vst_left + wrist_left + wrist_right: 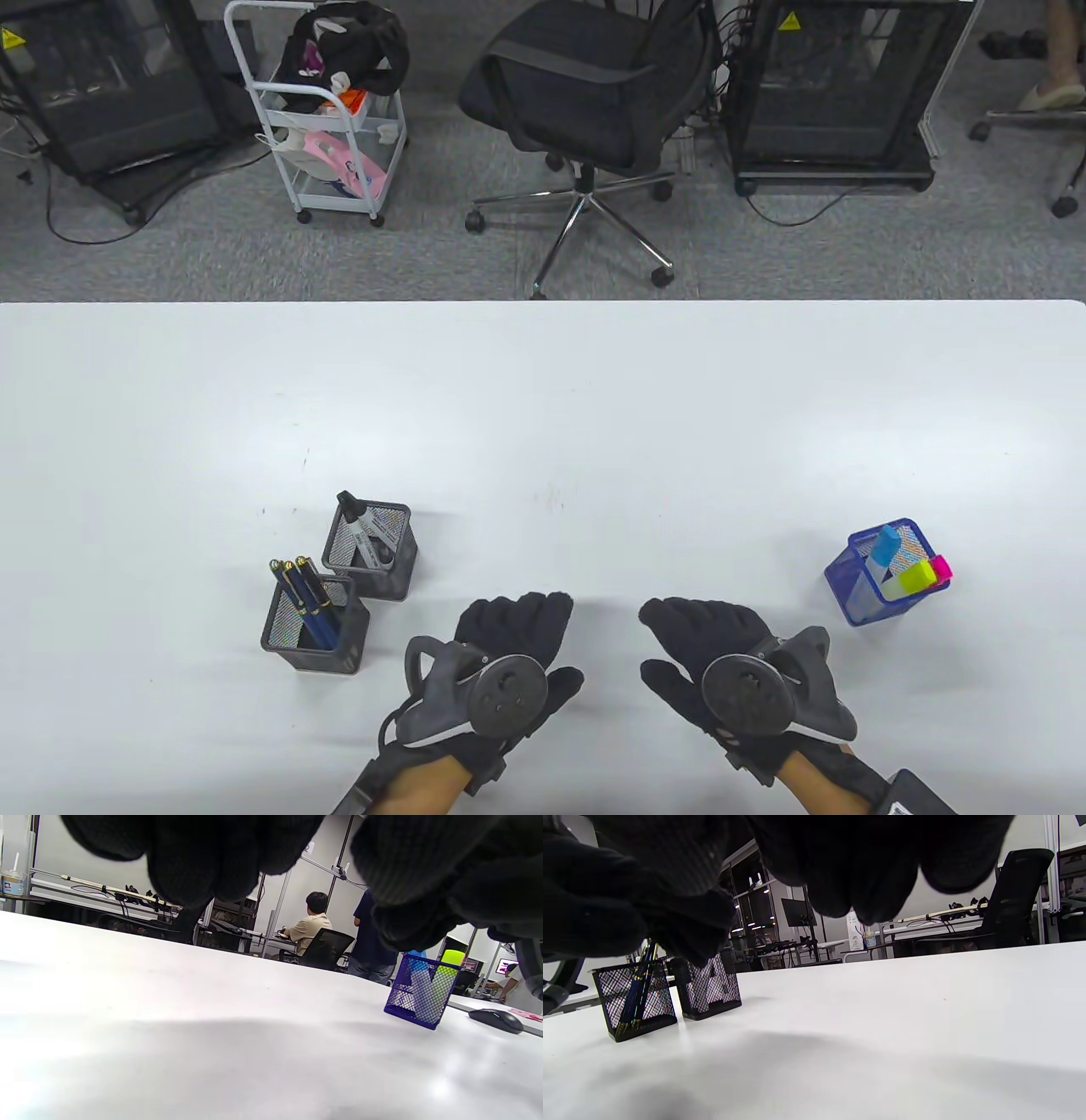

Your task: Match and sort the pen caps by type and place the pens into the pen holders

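Note:
Three mesh pen holders stand on the white table. A black holder point(314, 628) at the front left holds several dark blue pens point(310, 598). Behind it, a second black holder point(372, 552) carries a capped grey marker point(363, 528). At the right, a blue holder point(878, 586) contains blue, yellow and pink highlighters point(920, 573). My left hand point(513, 624) and right hand point(700, 624) hover low over the table's front middle, palms down, fingers loosely curled, holding nothing. The blue holder point(420, 991) shows in the left wrist view, both black holders point(638, 1001) in the right wrist view.
The table's far edge point(543, 302) gives way to grey carpet with a black office chair point(594, 102), a white trolley point(331, 127) and two black cabinets. A computer mouse point(496, 1019) lies on a neighbouring desk, and people are in the background.

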{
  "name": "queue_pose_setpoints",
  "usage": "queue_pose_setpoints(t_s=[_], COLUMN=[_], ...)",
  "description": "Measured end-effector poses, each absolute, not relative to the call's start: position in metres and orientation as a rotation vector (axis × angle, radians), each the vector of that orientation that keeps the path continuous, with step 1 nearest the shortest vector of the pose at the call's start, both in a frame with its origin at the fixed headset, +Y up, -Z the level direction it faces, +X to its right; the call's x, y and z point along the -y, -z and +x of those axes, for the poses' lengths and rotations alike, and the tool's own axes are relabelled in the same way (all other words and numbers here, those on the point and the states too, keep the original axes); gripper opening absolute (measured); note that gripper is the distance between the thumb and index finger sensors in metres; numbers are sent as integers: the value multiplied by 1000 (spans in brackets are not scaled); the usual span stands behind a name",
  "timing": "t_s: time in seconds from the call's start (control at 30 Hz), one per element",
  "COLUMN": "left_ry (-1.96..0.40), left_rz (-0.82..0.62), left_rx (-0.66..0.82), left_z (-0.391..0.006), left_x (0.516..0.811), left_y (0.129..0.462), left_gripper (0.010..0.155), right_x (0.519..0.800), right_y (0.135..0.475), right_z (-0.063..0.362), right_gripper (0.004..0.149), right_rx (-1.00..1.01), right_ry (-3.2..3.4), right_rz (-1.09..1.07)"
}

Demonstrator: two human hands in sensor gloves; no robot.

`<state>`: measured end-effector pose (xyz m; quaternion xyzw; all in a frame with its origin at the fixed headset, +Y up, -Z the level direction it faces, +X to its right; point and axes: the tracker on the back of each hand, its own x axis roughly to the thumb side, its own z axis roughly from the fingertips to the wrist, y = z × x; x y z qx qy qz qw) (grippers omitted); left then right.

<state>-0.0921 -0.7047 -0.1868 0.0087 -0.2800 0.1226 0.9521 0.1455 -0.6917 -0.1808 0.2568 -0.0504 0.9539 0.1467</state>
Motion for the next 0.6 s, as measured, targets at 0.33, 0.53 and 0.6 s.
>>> queue_pose_setpoints(t_s=[0.33,0.53,0.6], left_ry=[-253,-243,-245], left_rz=[35,46,43], left_rx=[587,598,601], left_z=[-108,-108,-107], left_x=[706,704,705], left_y=[190,191,190], left_gripper=[78,79,79], right_x=[698,704,704], right_y=[184,192,192], right_z=[136,149,148], right_gripper=[69,69,69], right_rx=[171,133,134], right_ry=[-2783,-2792,-2796], right_rz=[695,627,634])
